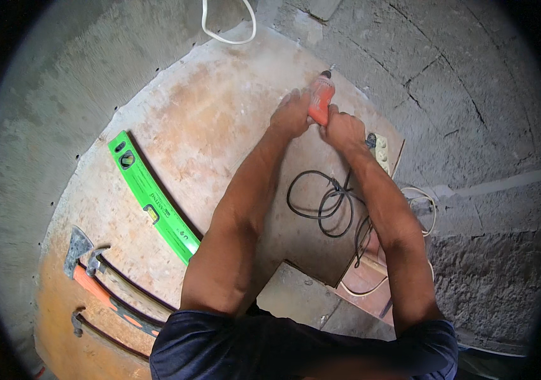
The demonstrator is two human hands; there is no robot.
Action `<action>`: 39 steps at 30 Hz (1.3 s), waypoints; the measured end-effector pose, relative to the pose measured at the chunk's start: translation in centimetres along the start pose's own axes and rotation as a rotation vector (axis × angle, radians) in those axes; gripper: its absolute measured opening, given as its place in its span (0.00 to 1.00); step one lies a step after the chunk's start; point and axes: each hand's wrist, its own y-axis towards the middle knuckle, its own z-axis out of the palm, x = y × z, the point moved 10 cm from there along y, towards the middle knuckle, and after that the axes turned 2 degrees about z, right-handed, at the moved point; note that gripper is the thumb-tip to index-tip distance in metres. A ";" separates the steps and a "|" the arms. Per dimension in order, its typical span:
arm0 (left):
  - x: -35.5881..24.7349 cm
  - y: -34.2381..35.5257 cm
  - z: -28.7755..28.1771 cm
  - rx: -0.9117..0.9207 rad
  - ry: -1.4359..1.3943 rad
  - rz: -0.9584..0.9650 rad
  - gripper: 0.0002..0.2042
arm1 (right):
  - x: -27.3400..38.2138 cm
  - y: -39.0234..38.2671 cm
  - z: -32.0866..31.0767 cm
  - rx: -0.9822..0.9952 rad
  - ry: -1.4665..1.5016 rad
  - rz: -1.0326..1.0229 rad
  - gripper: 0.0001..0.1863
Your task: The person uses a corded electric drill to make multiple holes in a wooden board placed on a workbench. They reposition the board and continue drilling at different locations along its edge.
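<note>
An orange-red power drill [321,99] with a black chuck is held out at arm's length, its tip at the grey wall along the board's far right edge. My right hand [344,131] is closed around its rear grip, fingers partly hidden. Against the drill's left side, my left hand [292,113] is closed on the body; its fingertips are hard to see. A dark cord [327,209] lies in loose loops below the drill, between my forearms.
A green spirit level [150,193] lies left of my left arm. Nearer left are an axe [96,286], a claw hammer [121,278] and another hammer [109,335]. A white power strip [381,152] sits by my right forearm. A white cable [231,42] loops at the top.
</note>
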 end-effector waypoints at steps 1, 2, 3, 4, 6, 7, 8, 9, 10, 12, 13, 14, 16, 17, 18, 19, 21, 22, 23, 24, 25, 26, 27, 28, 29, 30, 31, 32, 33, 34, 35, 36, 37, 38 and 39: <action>0.1 0.1 0.1 0.003 -0.007 0.007 0.38 | -0.1 0.0 0.0 0.000 0.000 0.002 0.24; 0.0 0.1 0.2 -0.004 0.001 0.019 0.37 | -0.1 0.1 0.0 -0.004 -0.003 0.005 0.24; 0.0 0.2 0.1 -0.022 0.007 0.035 0.37 | -0.2 0.1 0.1 0.002 0.003 0.006 0.24; 0.0 0.2 0.0 -0.042 0.012 0.045 0.36 | -0.2 0.1 0.1 0.005 0.007 0.006 0.24; 0.0 0.3 -0.1 -0.061 0.023 0.076 0.36 | -0.3 0.2 0.1 0.012 0.008 0.007 0.25; 0.1 0.4 0.0 -0.049 0.021 0.077 0.36 | -0.3 0.3 0.0 0.016 0.007 0.010 0.25; 0.1 0.4 0.0 -0.049 0.032 0.091 0.37 | -0.3 0.3 0.0 0.027 0.002 0.014 0.26; 0.1 0.5 0.1 -0.033 0.038 0.094 0.38 | -0.2 0.3 -0.1 0.035 0.009 0.012 0.26; 0.1 0.7 0.0 -0.026 0.046 0.101 0.38 | -0.1 0.4 -0.1 0.044 0.011 0.010 0.26; 0.0 0.9 -0.2 -0.018 0.059 0.119 0.39 | -0.2 0.6 -0.3 0.055 0.019 0.016 0.26; 0.0 1.0 -0.1 -0.006 0.062 0.118 0.39 | -0.2 0.6 -0.3 0.057 0.023 0.021 0.27; 0.1 1.1 -0.1 0.011 0.059 0.103 0.40 | -0.2 0.7 -0.3 0.060 0.027 0.017 0.27; 0.3 1.2 0.1 0.060 0.064 0.062 0.42 | -0.1 0.8 -0.4 0.064 0.019 0.018 0.27; 0.3 1.2 0.0 0.068 0.049 0.060 0.42 | 0.0 0.8 -0.4 0.064 0.016 0.014 0.27; 0.3 1.1 0.0 0.076 0.036 0.058 0.42 | 0.1 0.8 -0.4 0.065 0.016 0.019 0.27; 0.2 1.1 -0.3 0.067 0.020 0.061 0.42 | 0.2 0.9 -0.4 0.066 0.016 0.025 0.27; 0.3 1.2 -0.3 0.084 0.019 0.052 0.41 | 0.3 1.0 -0.5 0.070 0.011 0.035 0.27; 0.3 1.2 -0.5 0.075 0.015 0.050 0.40 | 0.4 1.1 -0.5 0.073 0.005 0.038 0.26; 0.3 1.3 -0.9 0.046 0.043 0.059 0.40 | 0.5 1.2 -0.6 0.074 -0.005 0.041 0.26; 0.2 1.3 -1.3 0.009 0.067 0.068 0.40 | 0.5 1.4 -0.6 0.078 0.000 0.049 0.26; 0.6 1.4 -1.2 0.024 0.090 0.045 0.40 | 0.6 1.6 -0.5 0.083 -0.002 0.054 0.26; 0.6 1.6 -1.5 -0.004 0.091 0.052 0.39 | 0.6 1.9 -0.5 0.085 -0.006 0.056 0.26; 0.9 1.7 -1.2 0.022 0.091 0.028 0.39 | 0.7 2.3 -0.5 0.077 -0.002 0.056 0.26; 1.1 1.9 -1.1 0.025 0.089 0.019 0.38 | 0.7 2.6 -0.5 0.073 0.004 0.059 0.26; 1.3 2.0 -0.9 0.037 0.103 0.019 0.38 | 0.6 2.8 -0.3 0.073 0.011 0.062 0.26; 1.3 2.2 -1.0 0.020 0.115 0.033 0.38 | 0.5 3.1 -0.2 0.066 0.012 0.068 0.27; 1.4 2.4 -1.0 0.004 0.126 0.047 0.38 | 0.4 3.4 -0.1 0.058 0.011 0.072 0.29; 1.6 2.7 -0.8 0.011 0.129 0.046 0.38 | 0.2 3.7 0.0 0.053 0.008 0.081 0.30; 1.7 2.9 -0.6 0.016 0.133 0.046 0.39 | 0.1 4.0 0.1 0.046 0.009 0.075 0.30; 2.0 3.2 -0.3 0.028 0.133 0.042 0.39 | 0.0 4.2 0.2 0.044 0.008 0.074 0.30; 2.0 3.5 -0.2 0.021 0.129 0.046 0.40 | -0.1 4.4 0.2 0.041 0.002 0.073 0.30; 2.1 3.8 0.0 0.021 0.122 0.047 0.40 | -0.3 4.6 0.3 0.047 0.007 0.073 0.30; 2.3 4.0 0.3 0.041 0.115 0.039 0.41 | -0.5 4.8 0.4 0.053 0.008 0.076 0.30; 2.2 4.3 0.3 0.028 0.123 0.053 0.41 | -0.6 5.0 0.4 0.053 0.007 0.077 0.30; 2.2 4.5 0.6 0.035 0.130 0.056 0.41 | -0.9 5.1 0.4 0.050 0.007 0.086 0.30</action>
